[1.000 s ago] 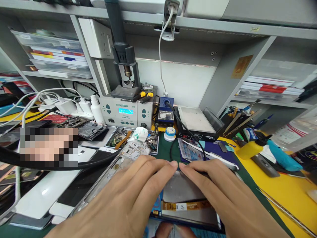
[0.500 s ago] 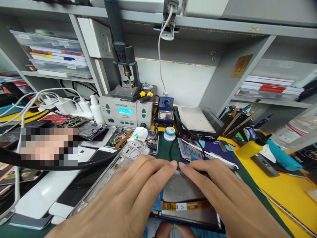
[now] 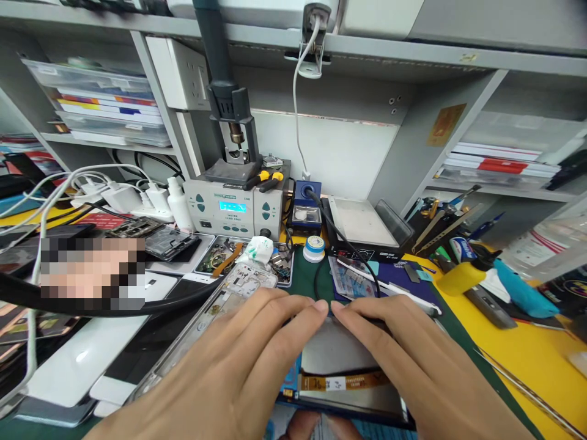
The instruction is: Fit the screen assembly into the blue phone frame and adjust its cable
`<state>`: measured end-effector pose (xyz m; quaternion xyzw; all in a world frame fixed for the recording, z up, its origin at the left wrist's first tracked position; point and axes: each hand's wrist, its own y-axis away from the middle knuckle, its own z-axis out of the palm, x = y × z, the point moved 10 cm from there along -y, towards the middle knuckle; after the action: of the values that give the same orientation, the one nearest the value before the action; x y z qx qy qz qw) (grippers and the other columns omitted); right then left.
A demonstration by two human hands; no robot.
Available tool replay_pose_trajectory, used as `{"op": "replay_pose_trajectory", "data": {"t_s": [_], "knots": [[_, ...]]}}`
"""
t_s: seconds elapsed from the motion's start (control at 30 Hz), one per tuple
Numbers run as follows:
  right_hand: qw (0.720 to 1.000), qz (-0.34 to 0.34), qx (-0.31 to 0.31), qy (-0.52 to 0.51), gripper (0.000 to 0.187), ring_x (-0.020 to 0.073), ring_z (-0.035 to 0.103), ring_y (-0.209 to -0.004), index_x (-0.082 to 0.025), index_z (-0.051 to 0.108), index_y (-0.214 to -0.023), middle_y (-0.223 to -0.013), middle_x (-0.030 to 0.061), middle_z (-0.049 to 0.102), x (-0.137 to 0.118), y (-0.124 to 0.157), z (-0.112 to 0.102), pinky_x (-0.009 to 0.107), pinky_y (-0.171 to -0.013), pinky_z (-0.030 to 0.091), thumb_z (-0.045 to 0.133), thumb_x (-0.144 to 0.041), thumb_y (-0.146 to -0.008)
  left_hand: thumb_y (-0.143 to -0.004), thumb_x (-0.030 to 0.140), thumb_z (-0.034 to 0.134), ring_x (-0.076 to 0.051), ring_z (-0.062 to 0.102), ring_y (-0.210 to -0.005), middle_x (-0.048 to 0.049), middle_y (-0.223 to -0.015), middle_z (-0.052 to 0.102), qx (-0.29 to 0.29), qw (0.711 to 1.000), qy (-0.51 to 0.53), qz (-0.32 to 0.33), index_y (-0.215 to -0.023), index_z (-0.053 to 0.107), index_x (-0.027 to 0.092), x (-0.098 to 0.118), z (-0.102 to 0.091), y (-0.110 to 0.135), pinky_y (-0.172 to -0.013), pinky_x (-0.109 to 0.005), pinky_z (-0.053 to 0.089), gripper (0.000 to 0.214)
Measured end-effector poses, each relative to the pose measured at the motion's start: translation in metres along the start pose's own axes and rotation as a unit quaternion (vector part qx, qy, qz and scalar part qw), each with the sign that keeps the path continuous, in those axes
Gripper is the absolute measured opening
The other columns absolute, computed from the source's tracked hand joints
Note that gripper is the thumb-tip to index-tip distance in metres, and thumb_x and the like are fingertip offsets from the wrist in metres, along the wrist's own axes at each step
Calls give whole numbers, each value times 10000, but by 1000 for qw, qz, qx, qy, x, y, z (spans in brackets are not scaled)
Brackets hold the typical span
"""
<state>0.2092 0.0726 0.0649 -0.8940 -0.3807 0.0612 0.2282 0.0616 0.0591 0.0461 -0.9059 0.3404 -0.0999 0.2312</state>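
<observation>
Both my hands reach over a flat phone display panel (image 3: 337, 357) that lies face down, its grey back up, with an orange flex ribbon (image 3: 343, 383) across it. My left hand (image 3: 238, 373) and my right hand (image 3: 413, 366) have their fingers laid over the panel's far edge, fingertips almost meeting in the middle. A thumb shows under the near edge, so the panel is gripped between fingers and thumbs. A silver phone frame (image 3: 229, 293) lies just left of my left hand.
A hot-air rework station (image 3: 233, 208) stands behind on the green mat (image 3: 307, 278), with a parts tray (image 3: 220, 253), a solder tin (image 3: 314, 247) and a heating plate (image 3: 362, 223). A yellow bottle (image 3: 463, 275) and tools lie to the right; chargers (image 3: 123, 195) and cables lie to the left.
Almost nothing: the hands stay on the panel, and my view has shifted very slightly.
</observation>
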Motion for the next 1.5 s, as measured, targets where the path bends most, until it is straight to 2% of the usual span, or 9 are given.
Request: {"op": "replay_pose_trajectory", "data": {"t_s": [0.13,0.33,0.47,0.63,0.77,0.87,1.0,1.2,1.5], "knots": [[999,-26,4,21,581,324,695,-1163,-167,505,-1518,-1303,115,715,-3,0,0,483,-976,580,621,-416,-1006,-908,277,740,-253,454,-1538,16,-1663,511,-23,1000,-2,6,-1707,203,263,-1,1,-2,-1211,-395,520,963],[997,-50,1,61,474,319,676,-1188,-147,510,-1517,-1318,109,724,-2,-1,-2,454,-981,543,459,-212,-1051,-945,243,687,-308,472,-1535,-17,-1657,528,-44,999,14,-1,-1715,182,283,-1,4,-4,-1185,-474,556,921],[996,-64,8,63,477,324,679,-1178,-140,519,-1507,-1312,117,724,-5,3,-1,460,-963,551,460,-247,-1046,-959,220,664,-321,449,-1558,-40,-1679,506,-48,999,19,-4,-1722,186,279,-1,7,-2,-1229,-473,514,902],[997,-53,18,52,500,323,693,-1124,-129,523,-1482,-1287,132,727,-5,2,-1,469,-951,548,495,-190,-987,-904,247,767,-282,374,-1597,-11,-1693,488,-24,999,11,19,-1730,165,231,2,5,-1,-1325,-423,367,1023],[998,-42,20,46,542,342,693,-1137,-126,500,-1495,-1295,139,722,-5,0,-3,493,-961,554,549,-260,-972,-907,293,768,-274,440,-1560,-12,-1685,496,-29,1000,2,11,-1734,137,252,0,6,2,-1289,-402,428,1042],[998,-35,13,42,612,358,692,-1144,-130,491,-1512,-1309,137,716,-5,0,-3,519,-960,562,605,-373,-962,-933,321,737,-307,520,-1506,-40,-1653,540,-14,1000,15,-12,-1721,214,289,-3,5,1,-1243,-426,495,946],[998,-37,14,46,596,366,697,-1121,-111,502,-1490,-1288,155,719,-7,-1,-3,523,-934,571,614,-377,-968,-938,435,731,-328,631,-1390,-55,-1532,651,17,998,27,-48,-1640,413,350,-6,-3,-11,-1160,-415,569,775],[997,-45,17,54,570,362,701,-1117,-112,503,-1488,-1287,153,726,-7,-3,-2,510,-929,569,576,-344,-972,-937,476,728,-325,652,-1360,-55,-1496,675,29,998,24,-56,-1621,447,357,-5,-8,-24,-1143,-414,582,749],[998,-41,19,45,543,345,704,-1112,-122,513,-1471,-1280,139,721,-6,-1,-1,497,-926,556,570,-318,-969,-947,285,711,-262,422,-1575,13,-1700,480,-27,1000,11,-5,-1741,79,283,-1,7,4,-1274,-390,447,1015]]}}
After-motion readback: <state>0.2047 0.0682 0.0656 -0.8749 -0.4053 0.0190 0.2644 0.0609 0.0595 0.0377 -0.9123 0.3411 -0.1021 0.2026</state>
